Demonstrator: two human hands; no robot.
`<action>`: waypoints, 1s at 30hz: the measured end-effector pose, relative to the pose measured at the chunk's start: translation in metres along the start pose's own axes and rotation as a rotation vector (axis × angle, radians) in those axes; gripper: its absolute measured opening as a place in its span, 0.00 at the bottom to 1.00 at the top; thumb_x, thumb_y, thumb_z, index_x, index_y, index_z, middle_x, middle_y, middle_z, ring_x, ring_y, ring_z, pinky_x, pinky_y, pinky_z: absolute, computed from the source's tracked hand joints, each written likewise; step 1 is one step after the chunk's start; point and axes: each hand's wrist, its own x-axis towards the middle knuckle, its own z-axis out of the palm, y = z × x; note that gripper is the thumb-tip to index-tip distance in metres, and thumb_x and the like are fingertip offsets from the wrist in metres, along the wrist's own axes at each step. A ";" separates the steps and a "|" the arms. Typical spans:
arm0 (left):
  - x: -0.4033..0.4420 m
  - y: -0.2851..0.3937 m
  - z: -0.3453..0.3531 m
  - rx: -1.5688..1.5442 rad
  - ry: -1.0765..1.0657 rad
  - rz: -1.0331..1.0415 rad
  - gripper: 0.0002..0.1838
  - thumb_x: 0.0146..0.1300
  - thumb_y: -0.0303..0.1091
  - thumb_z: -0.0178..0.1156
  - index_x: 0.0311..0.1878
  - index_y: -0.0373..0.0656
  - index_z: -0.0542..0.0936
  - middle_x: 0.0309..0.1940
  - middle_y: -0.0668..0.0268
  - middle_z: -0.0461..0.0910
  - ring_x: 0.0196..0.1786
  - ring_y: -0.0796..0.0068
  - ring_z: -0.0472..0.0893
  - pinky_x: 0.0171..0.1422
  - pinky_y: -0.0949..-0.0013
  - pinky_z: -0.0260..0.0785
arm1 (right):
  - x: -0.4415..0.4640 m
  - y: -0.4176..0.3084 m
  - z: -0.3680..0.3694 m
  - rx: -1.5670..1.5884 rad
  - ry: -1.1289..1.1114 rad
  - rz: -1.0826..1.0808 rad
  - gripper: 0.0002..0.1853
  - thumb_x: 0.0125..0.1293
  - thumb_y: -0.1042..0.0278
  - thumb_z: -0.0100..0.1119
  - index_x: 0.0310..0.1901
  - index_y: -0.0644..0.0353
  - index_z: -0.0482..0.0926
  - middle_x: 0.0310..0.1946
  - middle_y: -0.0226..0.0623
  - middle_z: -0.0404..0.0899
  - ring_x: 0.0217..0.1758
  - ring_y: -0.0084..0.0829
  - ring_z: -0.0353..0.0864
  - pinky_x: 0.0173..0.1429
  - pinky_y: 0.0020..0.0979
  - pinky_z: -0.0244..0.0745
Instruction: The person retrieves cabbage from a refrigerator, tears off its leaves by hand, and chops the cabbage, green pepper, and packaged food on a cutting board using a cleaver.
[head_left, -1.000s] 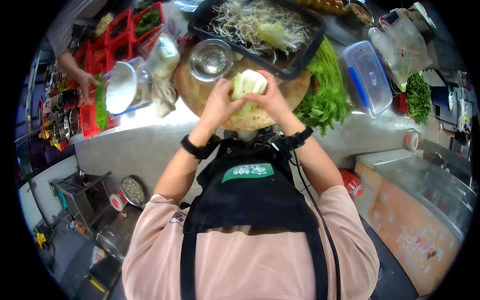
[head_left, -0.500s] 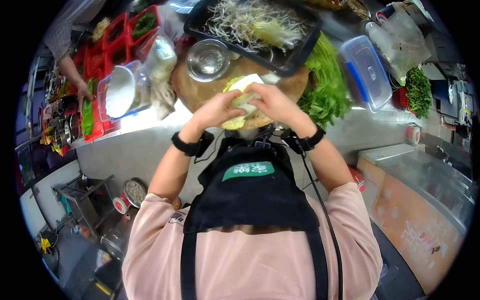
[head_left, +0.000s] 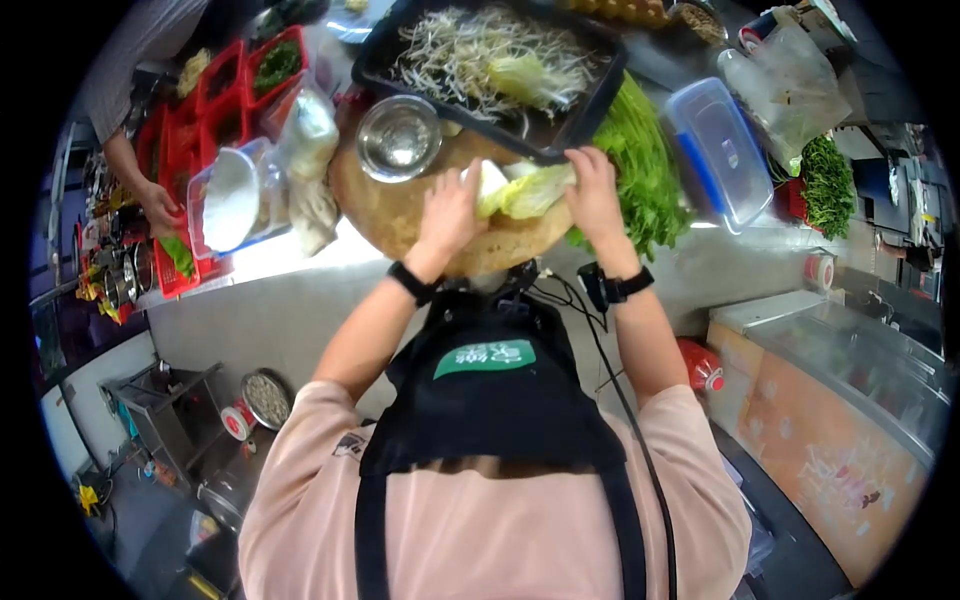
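Note:
Pale green and white cabbage leaves (head_left: pixel 535 193) lie over the round wooden board (head_left: pixel 385 212). My left hand (head_left: pixel 452 208) has its fingers bent around the white end of the cabbage. At the other end, my right hand (head_left: pixel 595 195) grips the leafy tip between thumb and fingers. A glass bowl of clear liquid (head_left: pixel 399 138) stands at the board's upper left. Behind the board, a black tray (head_left: pixel 372 62) holds bean sprouts and a cabbage leaf. Green leafy stalks (head_left: pixel 645 175) lie to the right of my right hand.
A co-worker's hand (head_left: pixel 160 208) holds something green at the left, near red baskets (head_left: pixel 232 70) and a plastic box with a white bowl (head_left: pixel 230 200). A blue-edged plastic container (head_left: pixel 728 150) and plastic bags (head_left: pixel 795 85) are at the right.
My hands have moved apart, and the cabbage between them now stretches sideways instead of being bunched up. The co-worker's hand and the green item have moved lower at the left.

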 end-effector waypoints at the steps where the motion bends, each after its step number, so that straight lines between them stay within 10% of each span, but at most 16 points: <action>1: -0.001 -0.002 -0.005 -0.074 0.007 -0.057 0.53 0.44 0.37 0.78 0.74 0.43 0.59 0.55 0.48 0.71 0.60 0.46 0.72 0.61 0.47 0.70 | 0.016 -0.003 -0.005 -0.004 0.011 -0.006 0.26 0.53 0.81 0.63 0.57 0.61 0.74 0.51 0.48 0.75 0.57 0.51 0.74 0.63 0.41 0.71; 6: -0.011 -0.025 -0.020 -0.443 0.095 -0.070 0.47 0.50 0.36 0.73 0.71 0.34 0.59 0.59 0.49 0.74 0.61 0.55 0.76 0.65 0.56 0.70 | 0.123 0.012 0.024 -0.001 -0.066 -0.100 0.31 0.53 0.71 0.68 0.61 0.59 0.71 0.53 0.50 0.74 0.58 0.54 0.73 0.61 0.46 0.72; 11: -0.027 -0.050 -0.032 -1.616 -0.252 -0.169 0.36 0.66 0.40 0.63 0.72 0.37 0.61 0.61 0.54 0.74 0.62 0.61 0.77 0.65 0.59 0.72 | 0.160 0.005 0.074 -0.359 -0.241 -0.045 0.39 0.54 0.57 0.73 0.68 0.38 0.67 0.62 0.46 0.66 0.64 0.49 0.68 0.59 0.48 0.75; 16: -0.049 -0.077 -0.013 -2.394 -0.452 -0.255 0.37 0.69 0.49 0.59 0.73 0.39 0.61 0.67 0.52 0.71 0.64 0.55 0.77 0.69 0.53 0.71 | 0.166 0.013 0.098 -0.305 -0.029 -0.128 0.15 0.61 0.73 0.54 0.49 0.52 0.81 0.43 0.40 0.79 0.51 0.43 0.78 0.50 0.44 0.78; 22: -0.060 -0.080 -0.023 -2.396 -0.412 -0.088 0.45 0.63 0.60 0.61 0.76 0.44 0.58 0.70 0.49 0.66 0.68 0.51 0.72 0.69 0.47 0.70 | 0.158 -0.036 0.023 -0.147 0.360 -0.327 0.10 0.55 0.75 0.61 0.40 0.53 0.83 0.34 0.34 0.80 0.43 0.41 0.80 0.45 0.40 0.78; 30: -0.072 -0.096 -0.035 -2.250 -0.372 -0.123 0.44 0.64 0.58 0.60 0.74 0.40 0.60 0.67 0.49 0.70 0.66 0.54 0.75 0.69 0.53 0.71 | 0.026 -0.086 0.055 -0.097 -0.296 -0.460 0.18 0.56 0.80 0.58 0.50 0.63 0.81 0.48 0.43 0.80 0.49 0.39 0.78 0.48 0.37 0.80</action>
